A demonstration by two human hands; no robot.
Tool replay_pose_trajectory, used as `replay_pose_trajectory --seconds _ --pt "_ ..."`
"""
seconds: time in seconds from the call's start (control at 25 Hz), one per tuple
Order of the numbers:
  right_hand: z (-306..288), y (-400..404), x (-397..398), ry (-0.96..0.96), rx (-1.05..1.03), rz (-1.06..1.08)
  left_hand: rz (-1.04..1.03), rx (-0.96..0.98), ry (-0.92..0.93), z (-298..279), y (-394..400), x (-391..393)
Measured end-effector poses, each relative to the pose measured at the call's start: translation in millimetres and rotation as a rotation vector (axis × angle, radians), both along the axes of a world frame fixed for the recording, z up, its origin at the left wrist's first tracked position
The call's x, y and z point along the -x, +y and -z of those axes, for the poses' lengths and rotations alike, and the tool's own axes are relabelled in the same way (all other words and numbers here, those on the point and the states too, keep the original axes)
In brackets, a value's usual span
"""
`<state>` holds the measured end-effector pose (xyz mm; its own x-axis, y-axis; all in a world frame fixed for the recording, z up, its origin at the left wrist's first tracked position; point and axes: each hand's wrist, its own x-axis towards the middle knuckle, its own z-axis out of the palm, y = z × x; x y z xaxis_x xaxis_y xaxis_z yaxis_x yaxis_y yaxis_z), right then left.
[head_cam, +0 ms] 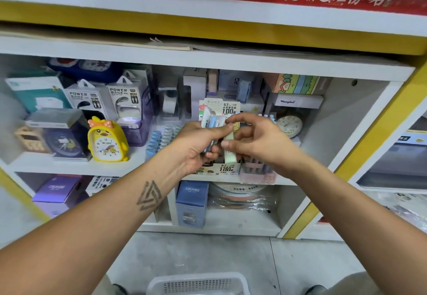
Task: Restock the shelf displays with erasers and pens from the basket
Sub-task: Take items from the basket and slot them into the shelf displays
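Two hands, frame centre: left hand [198, 143] grips several pale blue-and-white slim stationery packs [211, 121]; right hand [256, 141] pinches one mint-green pack [230, 150] above printed cardboard display box [218, 169]. White mesh basket [198, 284], bottom edge. Restocking mid-way.

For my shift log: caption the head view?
Left hand grips slim packs; right hand pinches a green one at shelf.

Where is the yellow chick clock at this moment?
In the head view, the yellow chick clock stands on the middle shelf, left of both hands, between a dark blue clock and a purple bin.
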<state>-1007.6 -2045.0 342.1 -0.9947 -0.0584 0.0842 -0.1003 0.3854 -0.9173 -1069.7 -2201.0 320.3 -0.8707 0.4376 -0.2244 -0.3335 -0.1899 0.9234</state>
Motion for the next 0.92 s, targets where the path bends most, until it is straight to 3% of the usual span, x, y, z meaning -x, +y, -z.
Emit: replay_pose_trajectory --seconds 0.16,0.36,0.6,0.92 --pt "-5.9 -29.1 23.0 0.016 -0.006 0.052 -0.095 -0.036 -0.021 -10.6 -39.1 15.4" --pt "-5.4 -47.0 39.0 0.117 0.163 0.171 -0.208 -0.055 -0.121 -19.9 -105.0 38.2" --pt "9.0 -79.2 75.5 0.255 -0.295 0.183 -0.198 -0.012 -0.167 -9.7 -126.2 43.8" --pt "19.0 -90.4 122.9 0.508 -0.675 0.218 -0.190 0.013 -0.227 2.8 -138.1 57.5"
